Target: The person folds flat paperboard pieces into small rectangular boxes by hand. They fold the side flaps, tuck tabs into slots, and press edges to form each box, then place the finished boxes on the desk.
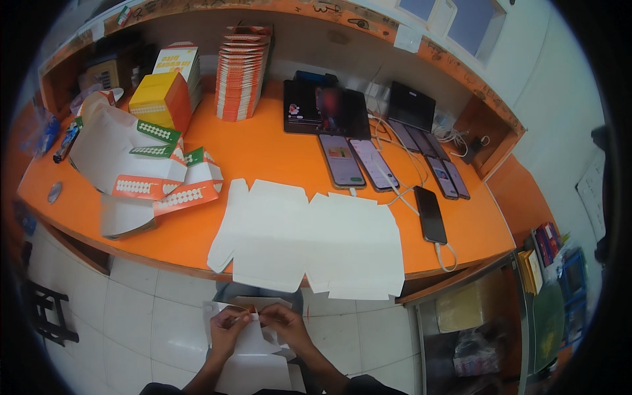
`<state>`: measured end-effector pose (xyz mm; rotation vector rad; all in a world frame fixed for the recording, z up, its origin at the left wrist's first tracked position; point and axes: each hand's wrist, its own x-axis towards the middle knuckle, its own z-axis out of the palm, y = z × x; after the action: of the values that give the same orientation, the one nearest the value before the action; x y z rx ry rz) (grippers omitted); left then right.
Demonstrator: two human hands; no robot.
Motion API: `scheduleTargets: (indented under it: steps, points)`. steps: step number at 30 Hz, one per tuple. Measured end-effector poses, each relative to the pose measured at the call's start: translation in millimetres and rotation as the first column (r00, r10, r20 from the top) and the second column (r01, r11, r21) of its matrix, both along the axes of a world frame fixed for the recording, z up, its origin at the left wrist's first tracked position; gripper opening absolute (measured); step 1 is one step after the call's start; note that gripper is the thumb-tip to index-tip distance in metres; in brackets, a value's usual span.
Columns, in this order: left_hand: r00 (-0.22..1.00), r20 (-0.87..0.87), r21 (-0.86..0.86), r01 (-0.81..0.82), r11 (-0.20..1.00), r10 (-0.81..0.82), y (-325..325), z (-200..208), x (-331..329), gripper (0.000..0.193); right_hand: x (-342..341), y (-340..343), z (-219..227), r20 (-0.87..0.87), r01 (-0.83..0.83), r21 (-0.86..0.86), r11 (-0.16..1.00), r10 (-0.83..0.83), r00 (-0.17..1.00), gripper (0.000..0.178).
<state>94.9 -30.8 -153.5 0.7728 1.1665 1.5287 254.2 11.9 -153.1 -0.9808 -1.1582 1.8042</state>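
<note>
Low over my lap, a white-sided cardboard carton blank [253,375] lies partly unfolded. My left hand [228,327] is closed in a pinch at one of its small flaps, where a bit of orange print shows. Close beside it, my right hand [284,324] also pinches the flap edge, the fingertips almost meeting. The exact fold between the fingers is too small to make out. Just beyond my hands, a flat white carton blank [316,237] with notched edges rests on the orange table [263,158], slightly over its front edge.
Opened cartons with orange and green edges [135,164] lie at the left. Behind them are a yellow box [158,95] and a tall stack of flattened orange-and-white cartons [240,76]. Several phones, a tablet [303,108] and white cables occupy the right. A metal shelf [428,329] stands at lower right.
</note>
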Motion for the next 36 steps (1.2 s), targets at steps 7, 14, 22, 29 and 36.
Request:
scheduleTargets:
  steps: [7, 14, 22, 29, 36]
  points:
    - [0.943, 0.283, -0.005, 0.182, 0.983, -0.173, -1.8, -2.5, 1.0, 0.006, 0.1, 7.5, 3.2, -0.014, -0.044, -0.008, 0.999, 0.044, 0.999, 0.026]
    - [0.913, 0.325, -0.054, 0.278, 0.959, -0.246, -4.4, -1.9, -1.8, 0.022, -2.1, 14.7, 1.9, 0.084, -0.065, -0.021, 0.998, 0.067, 0.994, 0.042]
    - [0.902, -0.087, -0.066, 0.418, 0.906, -0.423, -1.6, -0.9, 16.5, 0.059, 3.5, 4.9, -19.7, 0.184, 0.037, -0.056, 0.998, -0.026, 0.983, 0.053]
    - [0.97, -0.061, -0.042, 0.233, 0.972, -0.235, 17.1, -1.5, 19.6, 0.049, 5.9, -22.7, -11.1, 0.366, -0.201, 0.183, 0.962, 0.123, 0.922, 0.059]
    - [0.897, -0.286, -0.014, 0.346, 0.938, -0.336, 21.4, 13.7, 23.5, 0.048, 12.8, -31.1, -29.6, 0.443, -0.021, 0.077, 0.997, -0.016, 0.897, 0.048]
